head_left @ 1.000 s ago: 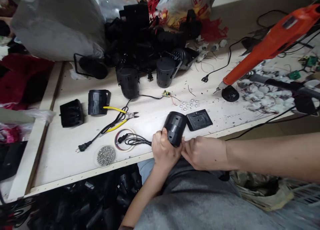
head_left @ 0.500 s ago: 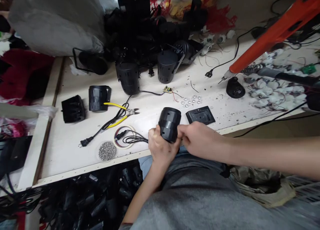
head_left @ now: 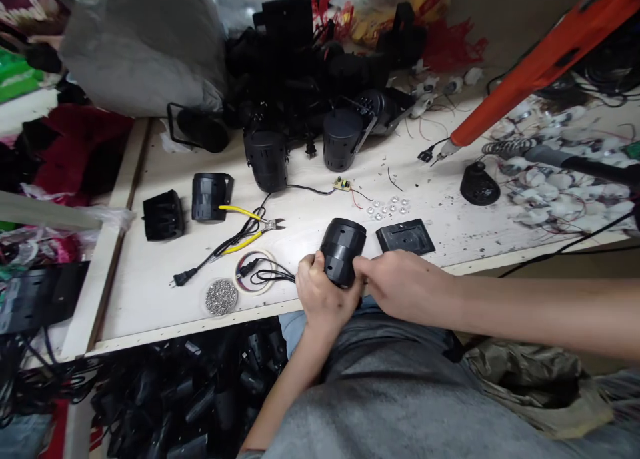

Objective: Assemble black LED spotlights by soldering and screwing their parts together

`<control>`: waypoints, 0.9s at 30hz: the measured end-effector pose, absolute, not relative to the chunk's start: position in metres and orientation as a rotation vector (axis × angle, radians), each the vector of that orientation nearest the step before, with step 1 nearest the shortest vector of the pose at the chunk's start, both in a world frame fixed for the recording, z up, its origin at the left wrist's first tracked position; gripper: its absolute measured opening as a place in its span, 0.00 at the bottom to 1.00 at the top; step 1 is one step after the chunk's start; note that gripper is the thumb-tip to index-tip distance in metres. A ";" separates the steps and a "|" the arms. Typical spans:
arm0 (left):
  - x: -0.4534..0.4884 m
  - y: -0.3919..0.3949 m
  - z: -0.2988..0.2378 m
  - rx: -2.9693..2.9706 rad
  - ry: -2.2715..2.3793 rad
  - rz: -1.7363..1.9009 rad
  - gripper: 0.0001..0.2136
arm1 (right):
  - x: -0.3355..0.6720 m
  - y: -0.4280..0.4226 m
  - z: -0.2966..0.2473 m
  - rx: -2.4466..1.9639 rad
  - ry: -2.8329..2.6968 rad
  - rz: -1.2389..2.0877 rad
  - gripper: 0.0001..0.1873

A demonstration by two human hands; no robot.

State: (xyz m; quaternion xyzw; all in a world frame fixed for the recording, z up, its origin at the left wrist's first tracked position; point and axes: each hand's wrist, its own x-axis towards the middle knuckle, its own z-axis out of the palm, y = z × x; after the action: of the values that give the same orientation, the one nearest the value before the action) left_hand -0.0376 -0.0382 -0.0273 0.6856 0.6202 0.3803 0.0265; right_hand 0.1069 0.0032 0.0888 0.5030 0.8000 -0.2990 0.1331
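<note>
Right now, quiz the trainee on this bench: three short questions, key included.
1. Which hand grips the black lamp housing: left or right?
2. True or false: the yellow-handled diagonal cutters lie on the bench, left of the housing.
3. What lies just right of the housing? A) a black rectangular plate B) a coil of wire C) a plug

Key: 1. left hand; 2. true; 3. A

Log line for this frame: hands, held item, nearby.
left hand: grips black housing | right hand: fingers touch housing | nearby: black plate, cutters
</note>
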 end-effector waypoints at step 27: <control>-0.035 -0.034 -0.028 2.302 1.952 1.245 0.23 | 0.106 0.007 0.086 1.096 2.382 -0.680 0.14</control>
State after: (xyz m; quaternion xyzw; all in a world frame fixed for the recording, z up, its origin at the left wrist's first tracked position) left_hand -0.0349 -0.0340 -0.0281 0.7038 0.5967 0.3805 -0.0616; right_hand 0.1055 0.0071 0.0863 0.3952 0.8587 -0.2454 0.2148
